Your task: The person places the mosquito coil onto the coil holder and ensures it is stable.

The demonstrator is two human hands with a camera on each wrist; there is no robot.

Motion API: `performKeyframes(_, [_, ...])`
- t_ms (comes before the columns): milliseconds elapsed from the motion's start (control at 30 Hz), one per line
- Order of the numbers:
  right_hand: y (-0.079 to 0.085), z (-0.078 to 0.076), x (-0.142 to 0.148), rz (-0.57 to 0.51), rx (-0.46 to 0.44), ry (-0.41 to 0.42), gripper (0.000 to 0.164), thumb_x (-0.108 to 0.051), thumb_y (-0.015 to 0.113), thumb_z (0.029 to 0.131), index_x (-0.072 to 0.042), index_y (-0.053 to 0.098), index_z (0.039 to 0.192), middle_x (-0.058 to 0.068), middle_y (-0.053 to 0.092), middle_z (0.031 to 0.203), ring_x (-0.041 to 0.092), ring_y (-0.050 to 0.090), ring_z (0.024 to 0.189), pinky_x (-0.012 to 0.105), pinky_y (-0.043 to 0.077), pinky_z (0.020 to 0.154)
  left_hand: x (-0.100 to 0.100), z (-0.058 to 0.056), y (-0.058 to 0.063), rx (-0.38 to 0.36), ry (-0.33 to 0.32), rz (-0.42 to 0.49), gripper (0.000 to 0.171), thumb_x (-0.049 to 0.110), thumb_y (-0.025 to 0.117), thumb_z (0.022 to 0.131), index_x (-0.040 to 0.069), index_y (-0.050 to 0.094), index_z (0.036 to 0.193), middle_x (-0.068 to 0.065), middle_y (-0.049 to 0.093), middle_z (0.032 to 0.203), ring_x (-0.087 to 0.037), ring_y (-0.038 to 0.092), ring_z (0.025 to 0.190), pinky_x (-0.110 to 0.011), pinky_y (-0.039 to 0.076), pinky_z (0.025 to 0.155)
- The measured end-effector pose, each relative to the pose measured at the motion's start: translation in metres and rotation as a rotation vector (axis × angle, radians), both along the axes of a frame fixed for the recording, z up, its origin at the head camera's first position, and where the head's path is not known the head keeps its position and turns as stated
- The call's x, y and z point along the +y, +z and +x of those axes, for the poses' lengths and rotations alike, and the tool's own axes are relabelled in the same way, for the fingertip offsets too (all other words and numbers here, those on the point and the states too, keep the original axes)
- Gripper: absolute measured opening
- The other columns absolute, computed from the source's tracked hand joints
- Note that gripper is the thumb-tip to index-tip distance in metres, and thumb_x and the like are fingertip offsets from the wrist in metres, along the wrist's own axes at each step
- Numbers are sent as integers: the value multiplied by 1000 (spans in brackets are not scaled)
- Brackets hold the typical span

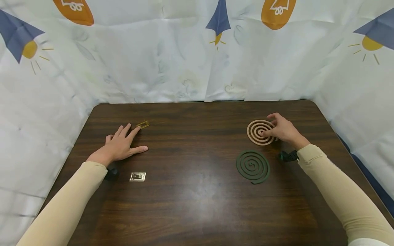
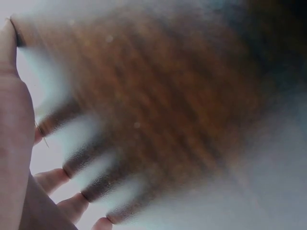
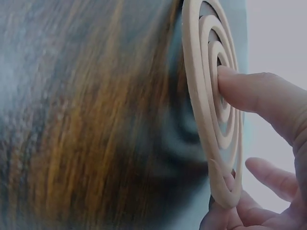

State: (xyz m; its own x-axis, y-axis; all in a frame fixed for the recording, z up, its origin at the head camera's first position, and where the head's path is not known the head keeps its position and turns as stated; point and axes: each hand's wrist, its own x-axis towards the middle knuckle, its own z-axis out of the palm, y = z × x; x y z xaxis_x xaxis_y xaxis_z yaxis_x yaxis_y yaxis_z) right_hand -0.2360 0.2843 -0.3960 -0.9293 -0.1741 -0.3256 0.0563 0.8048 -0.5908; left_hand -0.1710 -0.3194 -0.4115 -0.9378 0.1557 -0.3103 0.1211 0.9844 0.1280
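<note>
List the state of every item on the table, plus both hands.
Tan coil: wound in a spiral, held by the right hand, apparently lifted.
Green coil: wound in a spiral, flat on the table.
Gold metal piece: at the left hand's fingertips; contact unclear.
Silver metal piece: lying on the table, untouched.
Left hand: fingers spread.
Right hand: gripping the tan coil.

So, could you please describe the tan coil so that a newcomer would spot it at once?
Find the dark table, then the right hand over its far right part. It holds a flat spiral, the tan coil. Unlike the green coil lying nearby, it is pale and gripped.
</note>
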Motion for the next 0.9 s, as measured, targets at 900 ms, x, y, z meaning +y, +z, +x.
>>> performKeyframes(900, [-3, 3, -2, -103, 6, -44, 92, -37, 78, 93, -8, 22, 161, 34, 29, 162, 49, 35, 148, 67, 37, 113, 0, 1, -1, 32, -16, -18, 102, 81, 46, 94, 18, 16, 167, -33, 11, 169, -59, 11, 154, -82, 23, 111])
